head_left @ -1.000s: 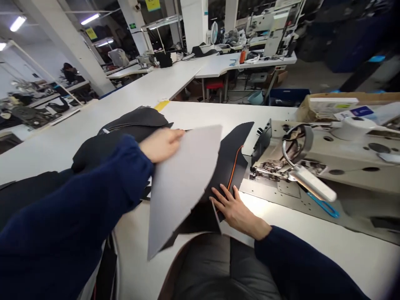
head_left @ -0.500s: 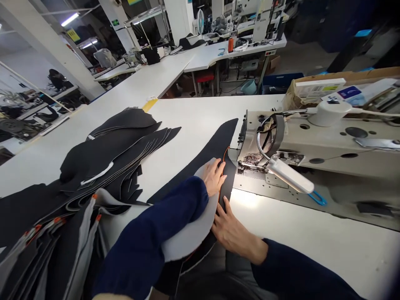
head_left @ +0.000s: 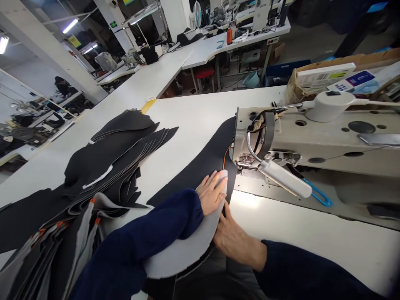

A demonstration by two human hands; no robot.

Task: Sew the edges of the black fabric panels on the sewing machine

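Note:
My left hand (head_left: 212,193) lies flat with fingers stretched out on a light grey fabric panel (head_left: 184,254). That panel rests over a larger black fabric panel (head_left: 200,160), which reaches up to the sewing machine's head (head_left: 250,141). An orange cord or thread line (head_left: 224,158) runs along the black piece, from beyond the grey tip towards the machine. At the right edge of the grey panel, my right hand (head_left: 234,239) has its fingers closed about the layers. Its fingertips are partly hidden by the fabric.
Stacked black fabric pieces (head_left: 109,156) cover the left of the white table, with grey-backed, orange-marked pieces (head_left: 71,246) nearer me. A white lamp (head_left: 286,179) and blue loop (head_left: 318,193) hang by the machine. Behind it stands a cardboard box (head_left: 293,85).
My left hand has slid slightly towards me, and the grey panel's tip now shows beside its fingers. More of the orange line is uncovered. My right hand's fingers have drawn in at the edge.

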